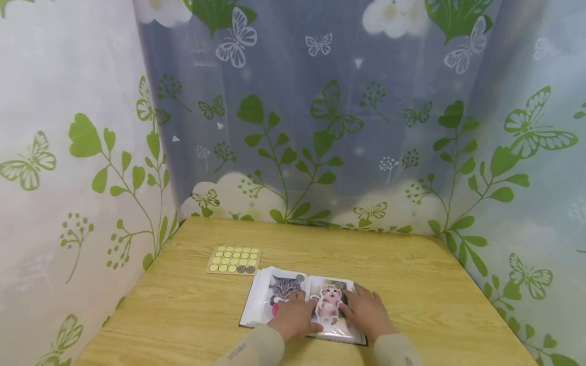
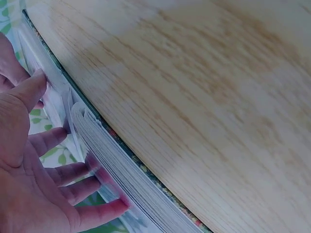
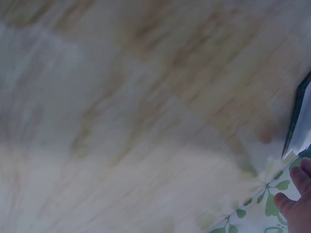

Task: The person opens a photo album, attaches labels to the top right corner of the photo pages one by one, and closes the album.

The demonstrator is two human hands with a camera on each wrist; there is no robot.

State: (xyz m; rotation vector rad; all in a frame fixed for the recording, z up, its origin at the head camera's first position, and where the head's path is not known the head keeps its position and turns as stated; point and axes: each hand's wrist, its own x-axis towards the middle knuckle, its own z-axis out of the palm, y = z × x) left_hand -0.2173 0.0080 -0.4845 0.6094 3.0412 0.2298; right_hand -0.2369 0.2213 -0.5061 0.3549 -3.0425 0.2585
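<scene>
An open photo album (image 1: 256, 300) with clear sleeves lies on the wooden table. Its left page shows a grey tabby cat (image 1: 285, 285) with something pink below; the right page shows an orange-and-white kitten (image 1: 327, 300). Each page has a small round grey piece near its top. My left hand (image 1: 294, 316) rests across the left page near the fold, its fingers extended and touching the sleeve. At the right page's outer edge, my right hand (image 1: 368, 311) lies with fingers spread. The left wrist view shows the thick page stack (image 2: 121, 160) beside my left fingers (image 2: 104, 213).
Behind the album's left corner lies a card (image 1: 233, 261) with rows of yellow circles and two grey ones at its lower right. The wooden table (image 1: 439, 300) extends on both sides. Curtains (image 1: 293, 152) printed with leaves and butterflies surround its back and sides.
</scene>
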